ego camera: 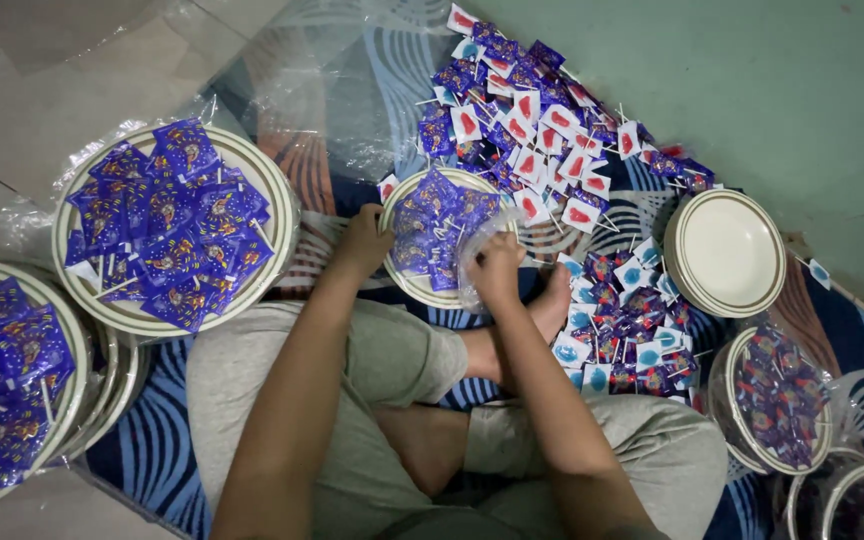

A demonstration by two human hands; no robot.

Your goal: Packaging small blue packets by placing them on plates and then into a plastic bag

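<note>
On patterned mat: left hand (362, 243) fingers curled on plate (404, 283) rim; right hand (495, 266) fingers pinched on clear plastic wrap (476, 240).

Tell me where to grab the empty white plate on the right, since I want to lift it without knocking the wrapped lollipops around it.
Take the empty white plate by its raised rim on the upper right side, probably best. It lies flat and face up, so the rim is the only edge to get fingers under. The loose lollipops crowd its left and lower sides, while the upper right borders bare green floor.
</note>
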